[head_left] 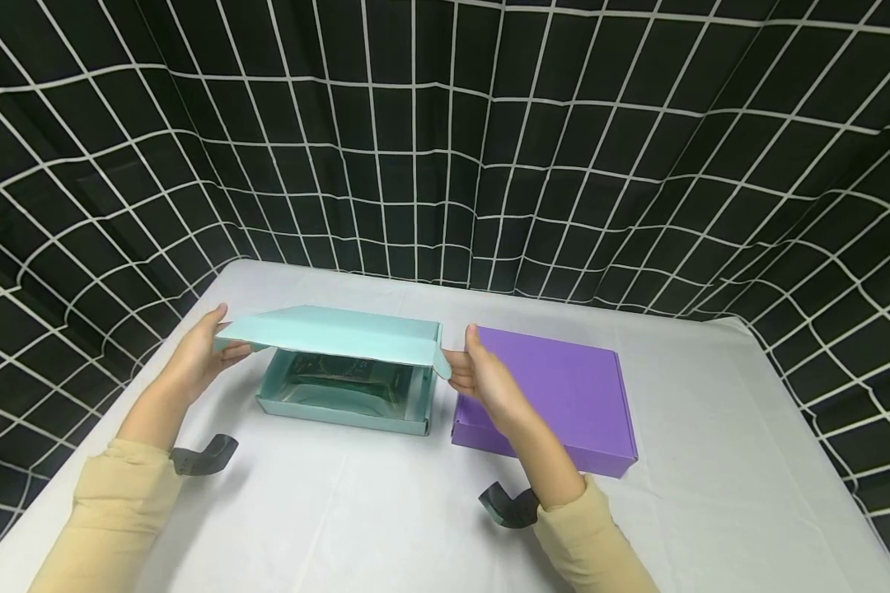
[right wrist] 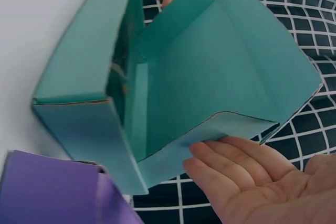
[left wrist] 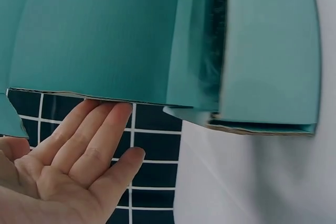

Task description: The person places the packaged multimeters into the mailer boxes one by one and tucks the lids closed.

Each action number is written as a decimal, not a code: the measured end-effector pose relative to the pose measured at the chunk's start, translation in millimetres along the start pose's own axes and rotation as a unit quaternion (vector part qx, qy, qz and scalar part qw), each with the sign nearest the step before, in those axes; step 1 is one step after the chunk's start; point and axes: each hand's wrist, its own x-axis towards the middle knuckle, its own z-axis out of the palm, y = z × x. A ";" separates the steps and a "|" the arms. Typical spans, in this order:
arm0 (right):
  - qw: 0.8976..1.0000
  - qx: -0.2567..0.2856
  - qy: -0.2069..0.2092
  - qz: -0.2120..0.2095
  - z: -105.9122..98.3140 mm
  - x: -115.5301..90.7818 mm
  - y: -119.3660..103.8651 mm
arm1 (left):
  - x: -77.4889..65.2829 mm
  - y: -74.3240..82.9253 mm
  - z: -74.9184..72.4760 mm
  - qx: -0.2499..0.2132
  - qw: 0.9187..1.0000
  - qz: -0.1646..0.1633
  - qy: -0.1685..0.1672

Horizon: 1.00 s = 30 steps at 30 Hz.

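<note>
A teal cardboard box (head_left: 341, 417) lies on the white cloth with its lid (head_left: 341, 333) raised partway. Inside it, a dark item under clear wrapping (head_left: 348, 379) shows below the lid; its kind is hard to tell. At the lid's left edge is my left hand (head_left: 200, 350), its fairly straight fingertips touching the edge in the left wrist view. My right hand (head_left: 493, 383) touches the lid's right side flap (right wrist: 210, 135) with extended fingers, palm turned up in the right wrist view. Neither hand curls round the cardboard.
A closed purple box (head_left: 556, 395) lies right of the teal one, partly beneath my right hand and forearm. White cloth (head_left: 341, 511) covers the table. Black curtains with a white grid (head_left: 445, 148) stand behind and at both sides.
</note>
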 end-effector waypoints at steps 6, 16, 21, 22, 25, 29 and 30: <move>1.000 -0.014 0.002 -0.012 4.7 -4.6 14.0 | -3.2 -11.6 2.5 -0.013 1.000 -0.005 -0.016; 0.999 -0.040 -0.009 -0.031 15.2 -12.1 31.4 | -9.1 -33.8 3.4 -0.004 0.999 -0.023 -0.040; 0.998 -0.060 -0.004 -0.034 17.5 -13.9 36.4 | -12.3 -36.4 3.7 0.014 0.998 -0.024 -0.049; 0.997 -0.066 0.006 -0.030 18.0 -14.9 36.1 | -13.8 -36.0 3.1 0.025 0.998 -0.020 -0.049; 0.993 -0.099 0.047 -0.043 19.9 -20.5 34.2 | -20.0 -34.1 -1.8 0.038 0.997 0.007 -0.061; 0.985 -0.128 0.080 -0.080 22.4 -32.3 30.7 | -32.4 -28.9 -9.4 0.050 0.996 0.039 -0.067; 0.984 -0.135 0.079 -0.087 22.9 -35.1 29.8 | -35.7 -27.2 -9.7 0.064 0.995 0.041 -0.063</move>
